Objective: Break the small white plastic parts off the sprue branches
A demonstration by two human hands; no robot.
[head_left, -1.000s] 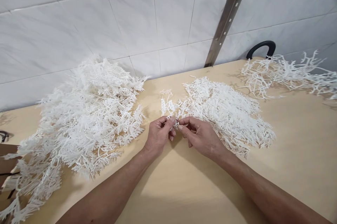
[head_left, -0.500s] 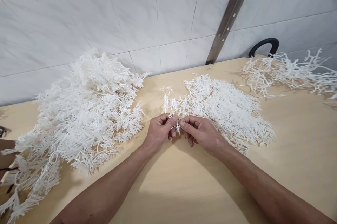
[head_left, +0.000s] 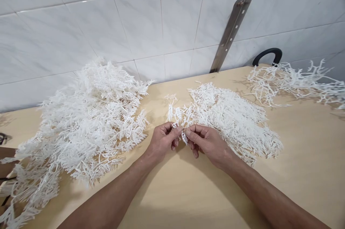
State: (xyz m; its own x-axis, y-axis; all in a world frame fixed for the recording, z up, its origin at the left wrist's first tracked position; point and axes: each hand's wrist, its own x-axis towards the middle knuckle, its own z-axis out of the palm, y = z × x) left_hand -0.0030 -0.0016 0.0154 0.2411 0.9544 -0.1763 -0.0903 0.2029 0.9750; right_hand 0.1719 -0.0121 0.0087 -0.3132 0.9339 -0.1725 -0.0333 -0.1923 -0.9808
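My left hand (head_left: 165, 138) and my right hand (head_left: 204, 138) meet near the middle of the table, thumbs and forefingers pinched. Between them is a small white branching plastic sprig (head_left: 176, 116), its twigs sticking up past the left fingers and a short bit hanging between the two hands. Just beyond the right hand lies a flat heap of small white sprigs (head_left: 231, 121), close to the twigs I hold. A larger, fluffier pile of white branching pieces (head_left: 94, 121) rises left of my left hand. The fingertips partly hide the sprig.
Bare white branching stems (head_left: 291, 82) lie at the back right, before a black curved handle (head_left: 268, 56). A slotted metal strip (head_left: 230, 35) leans along the tiled wall (head_left: 137, 24). A brown cardboard box (head_left: 7, 160) stands at the left edge. The wooden table (head_left: 172, 193) runs to the wall.
The whole scene sits slightly lower in the view, as the camera has tipped up. Both hands keep their pinch on the sprig, with only slight finger movement.
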